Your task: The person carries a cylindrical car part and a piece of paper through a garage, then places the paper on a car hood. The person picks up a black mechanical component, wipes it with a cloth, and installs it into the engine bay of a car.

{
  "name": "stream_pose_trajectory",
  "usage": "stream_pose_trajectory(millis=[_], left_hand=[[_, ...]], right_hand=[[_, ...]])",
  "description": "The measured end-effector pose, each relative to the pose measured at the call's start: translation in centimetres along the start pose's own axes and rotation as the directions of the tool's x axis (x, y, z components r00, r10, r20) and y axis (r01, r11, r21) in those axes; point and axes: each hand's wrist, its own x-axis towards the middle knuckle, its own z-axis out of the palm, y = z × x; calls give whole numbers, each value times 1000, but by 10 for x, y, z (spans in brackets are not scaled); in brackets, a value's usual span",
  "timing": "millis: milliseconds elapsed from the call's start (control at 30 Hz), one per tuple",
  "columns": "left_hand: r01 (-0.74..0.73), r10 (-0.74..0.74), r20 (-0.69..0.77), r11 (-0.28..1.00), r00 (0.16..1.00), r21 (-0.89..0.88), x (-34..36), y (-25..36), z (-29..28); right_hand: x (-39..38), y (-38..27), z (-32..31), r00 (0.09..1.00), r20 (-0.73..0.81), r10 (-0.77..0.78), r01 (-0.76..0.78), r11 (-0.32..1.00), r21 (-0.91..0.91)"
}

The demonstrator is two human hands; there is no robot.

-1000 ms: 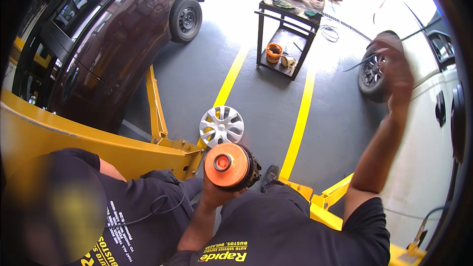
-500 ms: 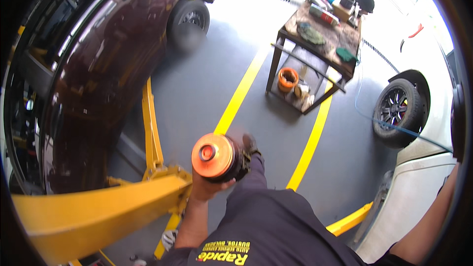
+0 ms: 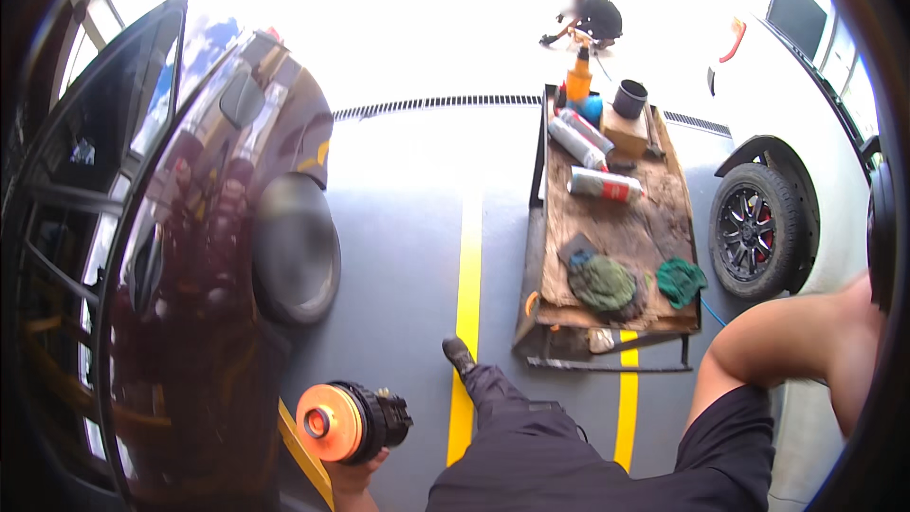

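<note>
Left hand (image 3: 355,472) grips polisher (image 3: 355,420) from beneath, orange pad (image 3: 327,423) facing up. Probably heavy, rigid; hold the black body, not the soft pad. Right hand's grip out of view.

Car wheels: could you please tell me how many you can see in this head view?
2. One dark wheel on the glossy dark car at left; one black-rimmed wheel on the white car at right. Other wheels may be hidden.

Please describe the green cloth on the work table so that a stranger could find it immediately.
Find the long work table between the yellow floor lines. At its near end, by the right edge, lies the green cloth. It is brighter than the dull olive rag beside it.
</note>
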Motion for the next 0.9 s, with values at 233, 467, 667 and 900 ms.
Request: stream_pose_trajectory(millis=[233,467,667,900], left_hand=[[13,-10,-32,998,999,69,271,-51,-58],[-34,36,-12,991,999,129,535,-87,-116],[39,-42,114,999,993,24,771,-163,-139],[152,-99,550,987,829,-51,1094,-181,-21]], right_hand=[[-291,43,410,190,714,674,-974,221,50],[-232,113,644,54,998,42,-993,103,50],[-373,285,767,-351,400,847,-838,-94,-537],[-473,169,689,-922,370,-113,-319,-322,-892]])
